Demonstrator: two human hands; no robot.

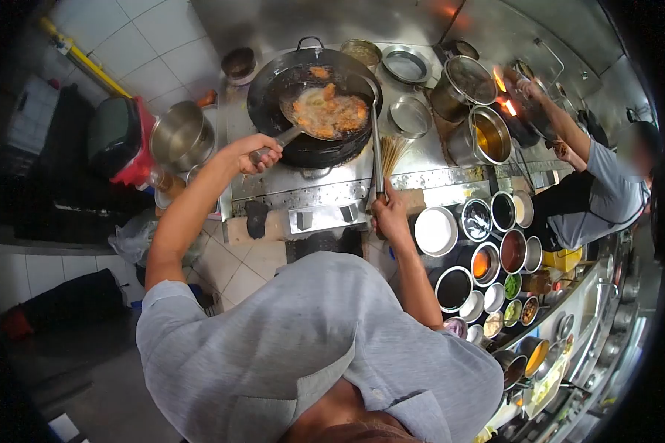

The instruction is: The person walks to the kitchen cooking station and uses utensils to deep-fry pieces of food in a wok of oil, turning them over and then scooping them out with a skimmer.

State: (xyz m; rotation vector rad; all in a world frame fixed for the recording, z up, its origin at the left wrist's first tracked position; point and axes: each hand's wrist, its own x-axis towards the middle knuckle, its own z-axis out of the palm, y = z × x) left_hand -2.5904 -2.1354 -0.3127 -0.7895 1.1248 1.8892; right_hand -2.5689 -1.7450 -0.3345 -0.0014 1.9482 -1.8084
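My left hand (258, 153) is closed around the handle of a round strainer (289, 136), which sits inside a large black wok (264, 90). Orange-brown fried pieces (332, 111) lie in bubbling oil there, and one piece clings higher on the wok's wall. In my right hand (389, 212) is the long metal handle of a ladle (377, 151), fingers wrapped round it. The ladle's head reaches the right side of the wok, its bowl partly hard to make out. Beside its handle lies a bamboo wok brush (394, 153).
Pots stand right of the wok, including a steel pot of yellow oil (488, 136). Flames (504, 100) rise near a co-worker (598, 177) at another burner. Several bowls of sauces and ingredients (485, 263) crowd my right side. A steel pot (183, 135) stands at left.
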